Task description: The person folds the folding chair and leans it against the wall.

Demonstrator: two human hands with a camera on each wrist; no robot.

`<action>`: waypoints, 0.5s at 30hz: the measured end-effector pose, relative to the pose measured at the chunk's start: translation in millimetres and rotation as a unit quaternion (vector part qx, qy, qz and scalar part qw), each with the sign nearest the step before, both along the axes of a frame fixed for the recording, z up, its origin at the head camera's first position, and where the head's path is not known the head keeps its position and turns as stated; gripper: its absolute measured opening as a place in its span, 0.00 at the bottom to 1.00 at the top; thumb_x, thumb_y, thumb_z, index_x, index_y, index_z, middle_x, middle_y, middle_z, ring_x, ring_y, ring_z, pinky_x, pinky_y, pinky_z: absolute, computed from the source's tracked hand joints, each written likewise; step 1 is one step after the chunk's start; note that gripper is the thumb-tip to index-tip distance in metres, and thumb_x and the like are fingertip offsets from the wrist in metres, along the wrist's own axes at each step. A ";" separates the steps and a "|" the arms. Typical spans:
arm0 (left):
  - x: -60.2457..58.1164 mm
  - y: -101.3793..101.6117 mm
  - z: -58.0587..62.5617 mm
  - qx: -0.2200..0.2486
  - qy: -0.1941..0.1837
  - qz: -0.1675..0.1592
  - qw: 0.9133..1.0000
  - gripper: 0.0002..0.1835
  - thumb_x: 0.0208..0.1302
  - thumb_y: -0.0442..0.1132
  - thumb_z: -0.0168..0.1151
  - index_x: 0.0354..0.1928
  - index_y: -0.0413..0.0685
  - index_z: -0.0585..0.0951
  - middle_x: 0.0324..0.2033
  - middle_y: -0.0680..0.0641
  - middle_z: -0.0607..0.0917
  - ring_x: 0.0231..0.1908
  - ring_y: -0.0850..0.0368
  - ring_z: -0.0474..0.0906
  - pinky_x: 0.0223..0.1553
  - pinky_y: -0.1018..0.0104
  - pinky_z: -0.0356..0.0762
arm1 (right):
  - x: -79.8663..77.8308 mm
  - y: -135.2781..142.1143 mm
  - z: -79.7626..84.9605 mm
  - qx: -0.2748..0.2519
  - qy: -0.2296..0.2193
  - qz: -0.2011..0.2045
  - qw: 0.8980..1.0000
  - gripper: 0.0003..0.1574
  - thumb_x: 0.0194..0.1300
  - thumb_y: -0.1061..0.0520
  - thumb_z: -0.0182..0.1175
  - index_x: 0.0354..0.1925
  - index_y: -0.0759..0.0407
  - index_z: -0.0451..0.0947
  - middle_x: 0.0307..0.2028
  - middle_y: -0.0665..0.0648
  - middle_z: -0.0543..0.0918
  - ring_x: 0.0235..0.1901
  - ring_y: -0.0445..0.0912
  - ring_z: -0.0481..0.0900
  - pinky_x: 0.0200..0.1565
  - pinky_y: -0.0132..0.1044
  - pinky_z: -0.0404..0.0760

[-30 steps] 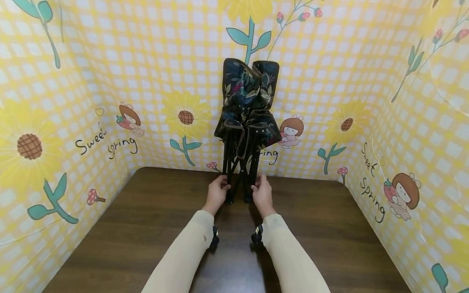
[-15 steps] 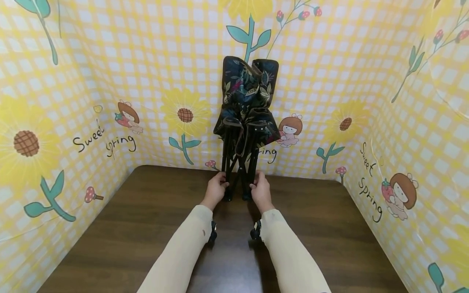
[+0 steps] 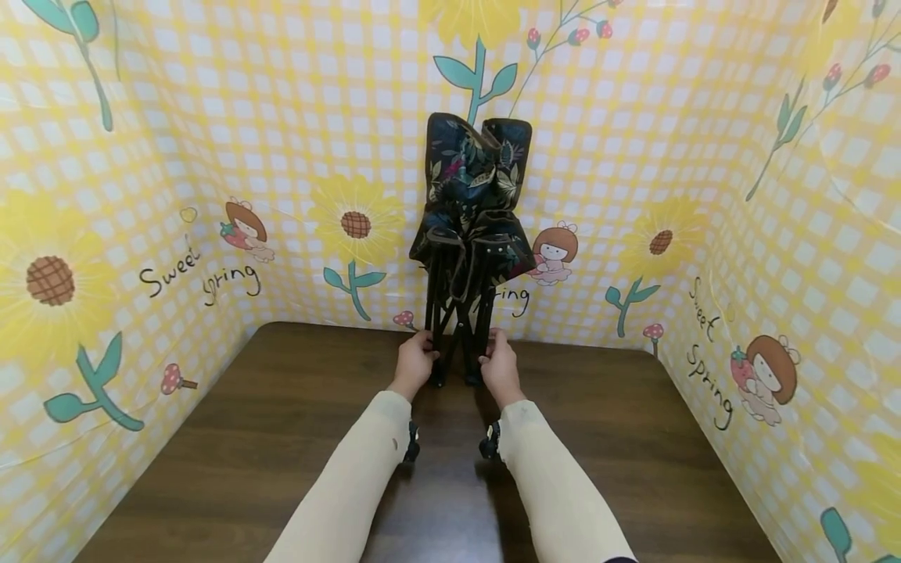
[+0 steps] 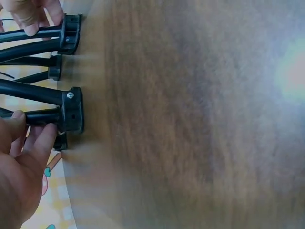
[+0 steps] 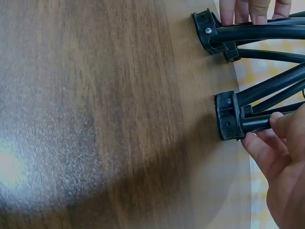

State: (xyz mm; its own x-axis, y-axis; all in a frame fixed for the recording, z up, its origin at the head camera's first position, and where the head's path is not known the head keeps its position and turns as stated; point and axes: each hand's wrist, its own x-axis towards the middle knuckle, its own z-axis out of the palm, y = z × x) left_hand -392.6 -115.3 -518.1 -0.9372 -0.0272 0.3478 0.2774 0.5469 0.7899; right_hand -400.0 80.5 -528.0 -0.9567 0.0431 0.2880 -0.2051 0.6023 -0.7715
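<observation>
A folded folding chair (image 3: 472, 184) with dark leaf-patterned fabric and black tube legs stands upright near the table's back edge, in the middle of the head view. My left hand (image 3: 414, 363) pinches a leg tube on its left side, low down, just above the black plastic foot (image 4: 72, 109). On the right side my right hand (image 3: 501, 367) pinches another leg tube the same way, close above its foot (image 5: 228, 116). Thumb and fingers lie on either side of the tubes in both wrist views. The chair's rear legs are partly hidden behind the front ones.
The brown wooden table (image 3: 281, 469) spreads out in front of the chair. A yellow checked cloth (image 3: 317, 117) with sunflowers hangs behind it and along both sides. Dark wrist cameras (image 3: 411, 442) sit at the cuffs of the cream sleeves (image 3: 345, 477).
The head view shifts slightly. Both hands stay on the chair's legs, and the chair stands as before.
</observation>
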 end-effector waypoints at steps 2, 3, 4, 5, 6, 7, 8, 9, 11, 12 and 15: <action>-2.4 -3.8 -0.9 0.009 -0.019 0.001 1.000 0.17 0.63 0.28 0.60 0.54 0.36 0.76 0.44 0.35 0.83 0.46 0.41 0.80 0.46 0.50 0.79 | -1.1 -1.9 -1.0 0.004 -0.004 0.000 1.000 0.31 0.65 0.65 0.59 0.63 0.50 0.62 0.36 0.54 0.73 0.35 0.49 0.72 0.38 0.41 0.72; -3.3 -5.8 -1.4 0.013 -0.030 0.002 0.999 0.17 0.63 0.28 0.61 0.55 0.37 0.76 0.45 0.35 0.83 0.47 0.42 0.80 0.46 0.50 0.79 | -1.4 -2.7 -1.2 0.006 -0.006 0.001 1.000 0.31 0.65 0.64 0.60 0.63 0.51 0.62 0.36 0.54 0.74 0.35 0.49 0.72 0.38 0.42 0.72; -3.9 -7.5 -1.6 0.017 -0.038 0.003 0.999 0.17 0.63 0.29 0.61 0.55 0.38 0.77 0.45 0.36 0.83 0.47 0.43 0.81 0.45 0.51 0.80 | -1.7 -3.3 -1.5 0.007 -0.006 0.002 1.000 0.30 0.65 0.64 0.60 0.63 0.52 0.63 0.36 0.55 0.74 0.35 0.49 0.72 0.38 0.42 0.73; -4.2 -9.0 -1.5 0.017 -0.044 0.003 0.999 0.17 0.63 0.29 0.62 0.54 0.38 0.77 0.45 0.37 0.83 0.47 0.43 0.81 0.45 0.52 0.80 | -2.0 -3.8 -1.5 0.008 -0.007 0.003 1.000 0.30 0.65 0.64 0.60 0.62 0.53 0.63 0.36 0.55 0.75 0.35 0.50 0.73 0.39 0.42 0.73; -4.6 -10.3 -1.3 0.018 -0.048 0.003 0.999 0.17 0.63 0.30 0.62 0.54 0.39 0.77 0.45 0.37 0.84 0.46 0.44 0.81 0.44 0.53 0.80 | -2.7 -3.9 -1.7 0.005 -0.006 0.004 1.000 0.29 0.65 0.64 0.60 0.62 0.54 0.64 0.37 0.55 0.75 0.36 0.49 0.73 0.39 0.43 0.74; -4.8 -11.2 -0.7 0.017 -0.051 0.001 0.999 0.17 0.63 0.30 0.62 0.54 0.39 0.77 0.45 0.38 0.84 0.46 0.44 0.81 0.44 0.53 0.81 | -3.1 -4.0 -1.5 0.000 -0.005 0.004 1.000 0.29 0.64 0.64 0.61 0.61 0.55 0.64 0.37 0.56 0.77 0.36 0.49 0.74 0.39 0.43 0.75; -4.7 -12.0 0.3 0.016 -0.052 -0.001 0.999 0.16 0.63 0.30 0.62 0.53 0.39 0.77 0.45 0.38 0.84 0.46 0.45 0.81 0.44 0.53 0.81 | -3.1 -3.8 -1.1 -0.005 -0.008 0.003 1.000 0.28 0.64 0.63 0.61 0.60 0.55 0.65 0.37 0.56 0.77 0.37 0.50 0.75 0.40 0.43 0.76; -4.7 -12.6 1.1 0.013 -0.053 -0.003 0.999 0.16 0.63 0.30 0.62 0.53 0.38 0.77 0.44 0.38 0.84 0.46 0.45 0.81 0.44 0.53 0.81 | -3.1 -3.3 -0.5 -0.014 -0.010 0.002 1.000 0.27 0.64 0.63 0.62 0.59 0.55 0.66 0.38 0.57 0.78 0.37 0.50 0.76 0.40 0.44 0.77; -5.2 -13.4 1.8 0.012 -0.053 -0.006 0.999 0.15 0.64 0.30 0.61 0.52 0.38 0.77 0.44 0.38 0.84 0.46 0.45 0.81 0.44 0.54 0.81 | -3.2 -1.9 0.7 -0.028 -0.013 -0.001 1.000 0.26 0.63 0.62 0.63 0.58 0.55 0.68 0.39 0.58 0.80 0.39 0.50 0.78 0.41 0.44 0.78; -4.9 -13.6 2.2 0.019 -0.055 -0.008 0.998 0.15 0.64 0.30 0.61 0.53 0.38 0.77 0.44 0.38 0.84 0.45 0.45 0.81 0.44 0.54 0.81 | -3.3 -1.0 1.1 -0.034 -0.014 -0.003 0.999 0.25 0.63 0.62 0.63 0.57 0.55 0.68 0.39 0.58 0.81 0.40 0.50 0.79 0.41 0.44 0.79; -6.0 -17.0 -0.9 0.054 -0.063 -0.017 0.996 0.17 0.64 0.30 0.61 0.55 0.38 0.77 0.45 0.38 0.84 0.45 0.46 0.82 0.43 0.56 0.82 | -3.0 0.7 2.7 -0.041 -0.013 -0.002 0.999 0.25 0.63 0.61 0.63 0.58 0.55 0.69 0.40 0.58 0.82 0.41 0.51 0.79 0.43 0.44 0.80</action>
State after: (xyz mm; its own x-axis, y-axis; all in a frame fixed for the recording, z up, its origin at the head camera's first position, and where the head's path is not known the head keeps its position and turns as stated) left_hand -398.6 -132.3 -519.0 -0.9740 -0.0262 0.2249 0.1895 0.4488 0.8733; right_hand -403.1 81.2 -525.3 -0.9637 0.0697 0.2579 -0.1814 0.5378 -0.8233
